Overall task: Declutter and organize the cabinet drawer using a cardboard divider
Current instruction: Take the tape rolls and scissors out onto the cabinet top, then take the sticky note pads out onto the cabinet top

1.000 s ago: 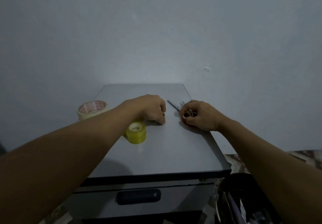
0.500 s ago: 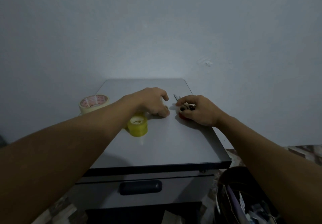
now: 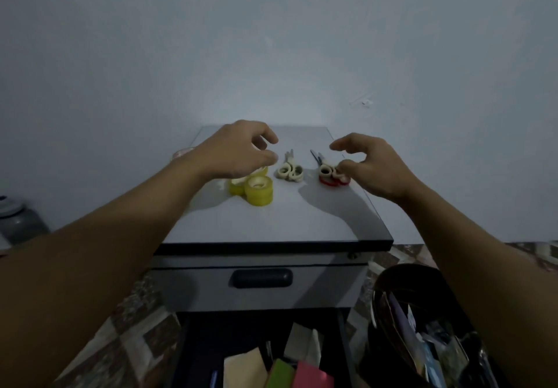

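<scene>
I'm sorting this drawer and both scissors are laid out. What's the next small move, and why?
Probably lower a hand to the open drawer for another item: left hand and right hand hover empty, cream scissors, red scissors and tape rolls lie on the cabinet top, papers crowd the drawer.

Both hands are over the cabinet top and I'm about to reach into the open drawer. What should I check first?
1. Left hand free: ok, it holds nothing and hovers above the yellow tape rolls.
2. Right hand free: cannot tell, its curled fingers overlap the handle of the red scissors.
3. Cream scissors flat on the cabinet top: ok.
4. Bottom drawer open: ok, papers inside.
5. Upper drawer shut: ok.
</scene>
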{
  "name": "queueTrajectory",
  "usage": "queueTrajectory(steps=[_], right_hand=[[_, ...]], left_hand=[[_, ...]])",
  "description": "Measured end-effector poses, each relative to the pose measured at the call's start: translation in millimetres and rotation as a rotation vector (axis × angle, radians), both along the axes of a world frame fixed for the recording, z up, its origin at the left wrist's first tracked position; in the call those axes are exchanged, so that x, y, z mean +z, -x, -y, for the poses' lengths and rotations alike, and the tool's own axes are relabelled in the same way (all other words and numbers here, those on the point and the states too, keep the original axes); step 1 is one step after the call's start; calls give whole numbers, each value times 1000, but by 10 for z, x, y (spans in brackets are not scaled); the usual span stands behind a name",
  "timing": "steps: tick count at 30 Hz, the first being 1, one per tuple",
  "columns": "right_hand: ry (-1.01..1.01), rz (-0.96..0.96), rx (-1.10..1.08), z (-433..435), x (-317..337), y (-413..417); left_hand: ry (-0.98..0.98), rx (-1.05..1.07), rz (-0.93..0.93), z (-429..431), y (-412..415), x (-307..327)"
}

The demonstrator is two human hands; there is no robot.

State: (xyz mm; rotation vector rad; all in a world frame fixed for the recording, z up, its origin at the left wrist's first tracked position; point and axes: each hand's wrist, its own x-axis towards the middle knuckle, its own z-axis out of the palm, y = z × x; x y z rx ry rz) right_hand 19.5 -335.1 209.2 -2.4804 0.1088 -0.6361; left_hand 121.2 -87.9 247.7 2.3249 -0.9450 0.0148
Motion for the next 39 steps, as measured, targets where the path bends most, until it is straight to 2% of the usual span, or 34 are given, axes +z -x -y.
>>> queueTrajectory(steps=[6, 10, 18, 26, 32, 35, 39], right_hand=[[-58, 107, -17, -412, -1, 483], [-152, 147, 1, -688, -179, 768], [-212, -40, 23, -1123, -1113, 1174], [-384, -409, -12, -1327, -2134, 1279], [-379, -592, -45, -1341, -2621, 1359], [-337, -646, -45, -1341, -2820, 1402], [-181, -732, -39, -1338, -3070, 1417]], left_hand=[[125, 67, 25, -509, 495, -84], [233, 65, -34, -775, 794, -300], [267, 108, -196, -1160, 1131, -1224], [-60, 156, -564, -1220, 1329, -2666], [-126, 122, -734, -1311, 1478, -3288], [-196, 122, -749, -1349, 1494, -3470], [-441, 127, -582, -1308, 1540, -3615]])
